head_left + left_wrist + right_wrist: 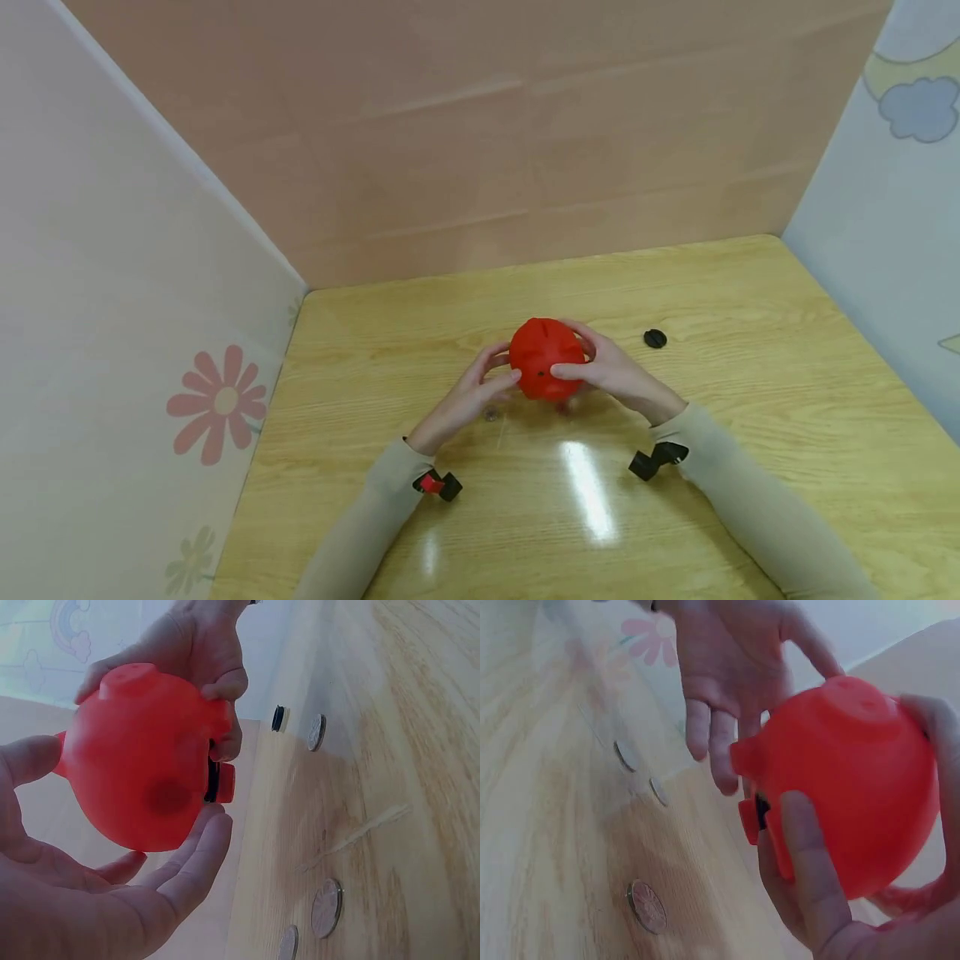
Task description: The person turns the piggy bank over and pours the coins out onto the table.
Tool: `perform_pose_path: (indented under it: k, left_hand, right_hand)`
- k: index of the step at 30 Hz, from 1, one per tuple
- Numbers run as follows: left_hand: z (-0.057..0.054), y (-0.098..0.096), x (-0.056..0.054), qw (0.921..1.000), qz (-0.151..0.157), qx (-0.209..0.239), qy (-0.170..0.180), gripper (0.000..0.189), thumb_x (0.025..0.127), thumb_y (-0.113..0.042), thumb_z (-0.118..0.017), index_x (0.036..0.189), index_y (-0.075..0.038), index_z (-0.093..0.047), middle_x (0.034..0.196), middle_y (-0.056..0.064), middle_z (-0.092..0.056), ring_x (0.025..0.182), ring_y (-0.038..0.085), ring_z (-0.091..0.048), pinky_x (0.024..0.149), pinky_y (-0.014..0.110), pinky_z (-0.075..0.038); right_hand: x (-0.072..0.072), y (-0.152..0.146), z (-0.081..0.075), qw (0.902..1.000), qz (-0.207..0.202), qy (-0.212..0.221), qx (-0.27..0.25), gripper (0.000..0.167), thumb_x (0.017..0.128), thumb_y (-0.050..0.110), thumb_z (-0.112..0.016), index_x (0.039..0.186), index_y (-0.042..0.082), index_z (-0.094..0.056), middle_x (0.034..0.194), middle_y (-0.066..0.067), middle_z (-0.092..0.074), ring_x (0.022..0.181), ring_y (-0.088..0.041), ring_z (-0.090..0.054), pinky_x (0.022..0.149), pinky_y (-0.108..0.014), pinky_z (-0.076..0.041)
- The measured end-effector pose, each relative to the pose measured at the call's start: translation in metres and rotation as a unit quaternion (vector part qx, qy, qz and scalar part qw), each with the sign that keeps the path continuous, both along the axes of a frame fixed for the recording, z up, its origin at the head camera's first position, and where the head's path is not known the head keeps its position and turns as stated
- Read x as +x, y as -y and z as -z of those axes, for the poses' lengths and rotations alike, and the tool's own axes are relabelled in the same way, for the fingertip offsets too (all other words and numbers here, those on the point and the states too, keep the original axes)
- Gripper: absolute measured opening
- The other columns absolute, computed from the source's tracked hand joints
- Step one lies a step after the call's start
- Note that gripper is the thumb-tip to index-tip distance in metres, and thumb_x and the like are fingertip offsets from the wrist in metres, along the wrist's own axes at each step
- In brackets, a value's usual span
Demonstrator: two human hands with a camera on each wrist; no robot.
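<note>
A red piggy bank (546, 354) is held above the wooden table between both hands. My left hand (474, 388) has its thumb on one side of it and fingers along its underside, some hanging loose in the right wrist view. My right hand (617, 375) grips it from the other side, thumb across the front and fingers curled around the back. The bank's snout (859, 703) shows in the right wrist view. Between its short feet, a black ring (213, 774) shows on the underside. Coins lie below, one silvery coin (646, 906) under the bank.
A round black plug (656, 338) lies on the table (420, 333) right of the hands. Another coin (327, 908) lies on the left. Upright panels border the table: a tan one (450, 150) behind, a flower-printed one (120, 292) left, a cloud-printed one (885, 225) right.
</note>
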State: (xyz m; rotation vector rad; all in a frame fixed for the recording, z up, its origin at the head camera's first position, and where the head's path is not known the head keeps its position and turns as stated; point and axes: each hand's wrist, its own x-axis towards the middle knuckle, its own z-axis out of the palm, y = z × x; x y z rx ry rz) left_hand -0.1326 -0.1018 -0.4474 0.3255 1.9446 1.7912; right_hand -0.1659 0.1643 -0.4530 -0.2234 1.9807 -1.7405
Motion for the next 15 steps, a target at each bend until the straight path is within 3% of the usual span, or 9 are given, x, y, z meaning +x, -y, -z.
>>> perform_pose_path:
  k: [9,12,15]
  left_hand:
    - [0.001,0.0,-0.001,1.0,0.004,-0.001,0.003,0.065,0.11,-0.029,-0.055,0.166,-0.012,-0.027,0.167,0.019,-0.037,0.134,0.039,-0.06,0.114,0.064,-0.048]
    - [0.0,0.0,-0.001,1.0,0.006,-0.004,-0.002,0.063,0.111,-0.029,-0.052,0.166,-0.012,-0.027,0.167,0.02,-0.038,0.134,0.038,-0.061,0.114,0.063,-0.049]
    - [-0.001,0.0,-0.001,1.0,0.003,-0.001,-0.006,0.061,0.112,-0.029,-0.05,0.166,-0.011,-0.028,0.165,0.02,-0.04,0.134,0.041,-0.062,0.114,0.063,-0.049]
  right_hand:
    - [0.006,0.002,-0.008,0.9993,-0.019,-0.031,0.006,0.091,0.094,0.022,-0.081,0.168,0.017,-0.028,0.156,-0.028,-0.048,0.131,-0.046,-0.059,0.085,-0.047,-0.066]
    - [0.007,-0.001,-0.011,0.999,-0.026,-0.033,-0.012,0.09,0.095,0.024,-0.08,0.168,0.015,-0.027,0.149,-0.021,-0.056,0.122,-0.034,-0.066,0.082,-0.043,-0.066]
    - [0.006,-0.005,-0.01,0.997,-0.027,-0.009,-0.072,0.076,0.1,0.023,-0.068,0.163,0.003,-0.03,0.136,-0.016,-0.064,0.106,-0.022,-0.073,0.076,-0.041,-0.067]
